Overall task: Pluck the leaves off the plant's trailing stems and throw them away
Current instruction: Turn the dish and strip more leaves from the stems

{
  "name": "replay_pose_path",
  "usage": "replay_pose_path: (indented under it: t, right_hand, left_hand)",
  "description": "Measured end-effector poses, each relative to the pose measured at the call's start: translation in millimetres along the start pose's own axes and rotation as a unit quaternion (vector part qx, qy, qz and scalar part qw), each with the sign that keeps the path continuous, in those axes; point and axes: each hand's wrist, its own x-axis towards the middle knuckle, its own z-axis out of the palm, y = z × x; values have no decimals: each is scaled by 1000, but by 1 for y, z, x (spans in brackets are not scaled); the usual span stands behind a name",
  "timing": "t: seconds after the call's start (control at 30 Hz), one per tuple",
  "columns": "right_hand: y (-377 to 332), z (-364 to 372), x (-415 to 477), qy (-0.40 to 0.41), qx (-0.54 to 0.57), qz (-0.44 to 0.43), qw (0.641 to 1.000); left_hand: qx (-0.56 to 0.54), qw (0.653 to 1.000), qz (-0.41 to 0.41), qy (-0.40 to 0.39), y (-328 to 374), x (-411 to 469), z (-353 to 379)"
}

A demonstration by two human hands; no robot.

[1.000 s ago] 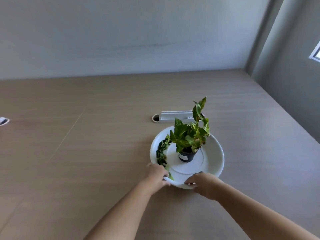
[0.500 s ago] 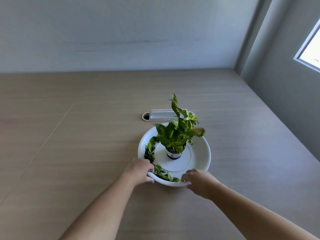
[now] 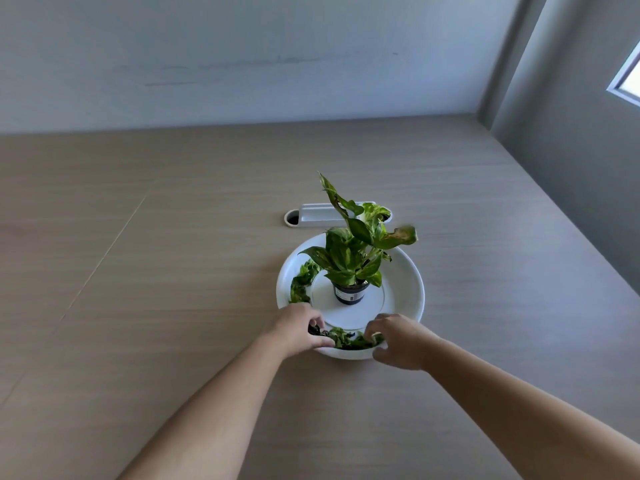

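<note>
I have the small green potted plant [image 3: 353, 252] standing mid-dish in its wide white round saucer [image 3: 408, 289], the trailing stem of leaves [image 3: 341, 337] curled along the near rim. My left hand [image 3: 298, 327] pinches one end, fingers together on it; my right hand [image 3: 398, 339] curls over the other, grip unclear. The pale wooden bench [image 3: 173, 271] is bare all round, so there is room to draw the leaves away.

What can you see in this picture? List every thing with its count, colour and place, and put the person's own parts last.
table: one, light wood, fills the lower view
dish: one, white, round, centre of table
pot: one, black, middle of dish
plant: one, green, upright in pot
trailing stem: one, leafy green, curled along dish's left and near rim
cable port: one, white, behind dish
window: one, right wall
left hand: one, at near rim, fingers among leaves
right hand: one, at near rim
</note>
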Motion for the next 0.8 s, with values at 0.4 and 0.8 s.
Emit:
replay_pose_path:
  t: [0.4,0.8]
  right_hand:
    - [-16,7,50,-35,-71,54,995]
    - [-11,-17,37,86,102,123,983]
  left_hand:
    - [87,996,23,-11,27,23,19]
    - [-104,993,-14,59,21,20,1]
